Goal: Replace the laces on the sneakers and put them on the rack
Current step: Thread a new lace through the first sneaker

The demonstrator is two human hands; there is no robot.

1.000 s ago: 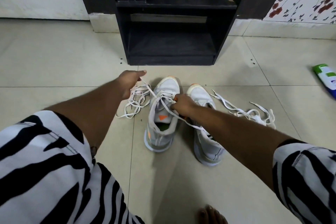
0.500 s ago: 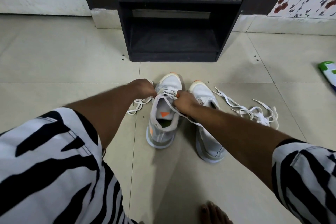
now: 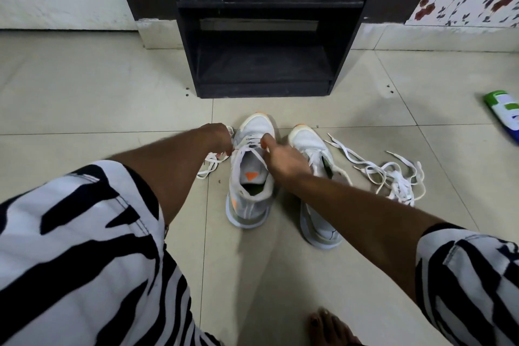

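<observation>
Two pale grey mesh sneakers with white soles and orange toe trim stand side by side on the beige tiled floor (image 3: pixel 84 93), toes pointing away toward the dark wooden shoe rack (image 3: pixel 264 36) at the far side. The left sneaker (image 3: pixel 250 185) stands upright with its opening showing an orange triangle on the insole. A white flat lace (image 3: pixel 213 161) is threaded through its far eyelets, and its loose length trails off to the left onto the tiles.

The left hand (image 3: pixel 217 137) sits just left of this sneaker's toe area, fingers curled and clenched around the lace where it leaves the shoe. The right hand (image 3: pixel 280 156) reaches over the shoe's right edge, its fingertips pinching another strand of the lace at the eyelets near the tongue; that strand runs back across the opening under the hand.

The right sneaker (image 3: pixel 317 199) lies just beside the first, partly hidden under the right forearm. To its right, a tangled loose white shoelace (image 3: pixel 393 174) lies in a heap on the tiles, near that shoe. At the far right edge lies a green and white bottle (image 3: pixel 505 109). Black-and-white striped sleeves (image 3: pixel 70 233) fill the near corners, and a bare foot (image 3: pixel 328 329) shows at the near edge.
</observation>
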